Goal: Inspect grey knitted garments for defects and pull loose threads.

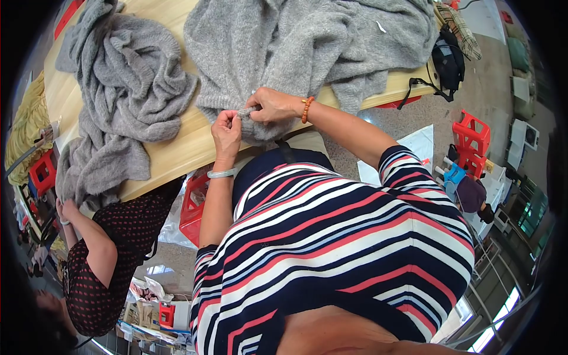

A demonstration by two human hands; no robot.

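Left hand (226, 138) and right hand (271, 106) pinch a grey garment (307, 50). A knit heap (133, 77) lies left of them; the pinched bit (245, 111) is half hidden.

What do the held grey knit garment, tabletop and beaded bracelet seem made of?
Grey knit garment: probably wool or similar yarn, matte; fuzzy, fibrous surface. Tabletop: wood or laminate imitating it, smooth; pale, streaked grain. Beaded bracelet: perhaps wood or resin, finish unclear; rounded orange-brown beads.

Fuzzy knit garment (296, 50), smooth wooden tabletop (190, 139)
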